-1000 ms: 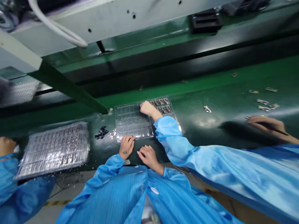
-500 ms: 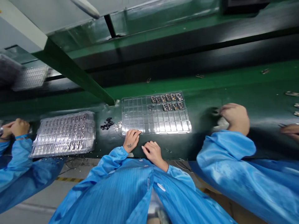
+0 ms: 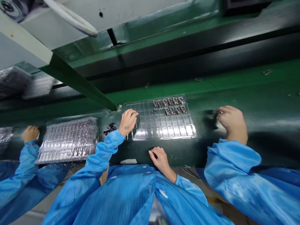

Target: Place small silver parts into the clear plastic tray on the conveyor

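Observation:
My left hand [image 3: 128, 122] is over the left end of a clear plastic tray [image 3: 150, 123], palm down, with fingers bent and a little apart; I see nothing between them. The tray is divided into rows of small compartments. Small circuit-board parts [image 3: 172, 101] fill several compartments in its two far rows, towards the right. My right hand [image 3: 160, 157] rests on the bench just in front of the tray, fingers loosely curled, thumb apart, nothing visible in it. A pile of small black pieces [image 3: 109, 128] lies left of the tray, partly hidden behind my left hand and wrist.
A stack of filled clear trays [image 3: 67, 139] stands to the left, by a co-worker's hand [image 3: 31, 133]. At right another co-worker's hand [image 3: 233, 122] works over the green bench [image 3: 264, 97]. A green post [image 3: 93, 89] rises behind. Small parts [image 3: 198, 79] lie along the far strip.
My left hand has lifted from the tray's near edge and moved forward and left, over its left end. My right hand stays at the bench's near side. The view has shifted slightly.

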A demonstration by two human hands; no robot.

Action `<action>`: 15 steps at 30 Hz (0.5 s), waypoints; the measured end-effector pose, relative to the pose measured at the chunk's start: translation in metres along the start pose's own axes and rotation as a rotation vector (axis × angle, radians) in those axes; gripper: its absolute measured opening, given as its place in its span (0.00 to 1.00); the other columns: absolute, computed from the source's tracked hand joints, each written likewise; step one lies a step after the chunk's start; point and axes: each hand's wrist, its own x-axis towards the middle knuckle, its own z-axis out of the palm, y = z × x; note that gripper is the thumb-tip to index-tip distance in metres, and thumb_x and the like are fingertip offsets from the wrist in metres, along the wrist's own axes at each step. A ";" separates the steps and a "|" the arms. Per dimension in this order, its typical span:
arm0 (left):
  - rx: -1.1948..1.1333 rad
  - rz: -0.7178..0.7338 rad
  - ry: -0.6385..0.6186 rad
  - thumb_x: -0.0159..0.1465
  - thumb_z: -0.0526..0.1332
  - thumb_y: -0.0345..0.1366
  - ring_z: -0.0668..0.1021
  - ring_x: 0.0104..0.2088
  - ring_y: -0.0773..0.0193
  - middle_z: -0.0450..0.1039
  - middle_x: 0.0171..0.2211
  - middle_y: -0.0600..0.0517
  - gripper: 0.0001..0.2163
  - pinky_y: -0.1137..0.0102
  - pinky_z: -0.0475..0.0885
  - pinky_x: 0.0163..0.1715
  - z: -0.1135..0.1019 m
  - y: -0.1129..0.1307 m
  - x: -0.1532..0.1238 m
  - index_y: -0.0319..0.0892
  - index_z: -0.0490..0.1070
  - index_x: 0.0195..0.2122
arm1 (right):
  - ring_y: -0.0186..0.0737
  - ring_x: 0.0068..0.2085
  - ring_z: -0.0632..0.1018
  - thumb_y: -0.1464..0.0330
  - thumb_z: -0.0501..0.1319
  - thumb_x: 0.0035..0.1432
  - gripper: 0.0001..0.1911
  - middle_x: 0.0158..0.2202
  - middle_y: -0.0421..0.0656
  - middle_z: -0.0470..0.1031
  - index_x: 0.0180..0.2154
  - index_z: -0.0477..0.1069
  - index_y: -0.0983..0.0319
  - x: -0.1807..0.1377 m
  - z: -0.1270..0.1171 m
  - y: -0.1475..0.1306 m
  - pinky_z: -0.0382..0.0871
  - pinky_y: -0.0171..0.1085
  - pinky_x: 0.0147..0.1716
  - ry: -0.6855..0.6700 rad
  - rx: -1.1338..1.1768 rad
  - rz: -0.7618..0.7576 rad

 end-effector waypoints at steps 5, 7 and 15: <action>0.057 -0.030 -0.116 0.68 0.53 0.33 0.65 0.54 0.57 0.67 0.51 0.47 0.13 0.63 0.60 0.52 0.008 -0.038 0.102 0.41 0.69 0.52 | 0.35 0.33 0.64 0.69 0.55 0.66 0.13 0.27 0.41 0.66 0.28 0.66 0.63 -0.001 0.007 0.000 0.52 0.39 0.36 0.018 -0.086 -0.063; 0.088 -0.041 -0.171 0.68 0.53 0.33 0.65 0.53 0.55 0.67 0.51 0.47 0.13 0.62 0.61 0.51 0.022 -0.041 0.141 0.41 0.69 0.52 | 0.36 0.33 0.64 0.69 0.55 0.66 0.12 0.27 0.41 0.66 0.28 0.66 0.63 -0.002 0.009 0.002 0.52 0.39 0.36 0.021 -0.093 -0.059; 0.143 -0.057 -0.244 0.67 0.54 0.33 0.66 0.52 0.50 0.66 0.51 0.44 0.15 0.59 0.62 0.50 0.069 -0.019 0.236 0.41 0.70 0.54 | 0.37 0.33 0.65 0.69 0.54 0.66 0.10 0.27 0.41 0.66 0.30 0.65 0.62 -0.010 0.006 0.001 0.54 0.41 0.36 0.041 -0.064 0.020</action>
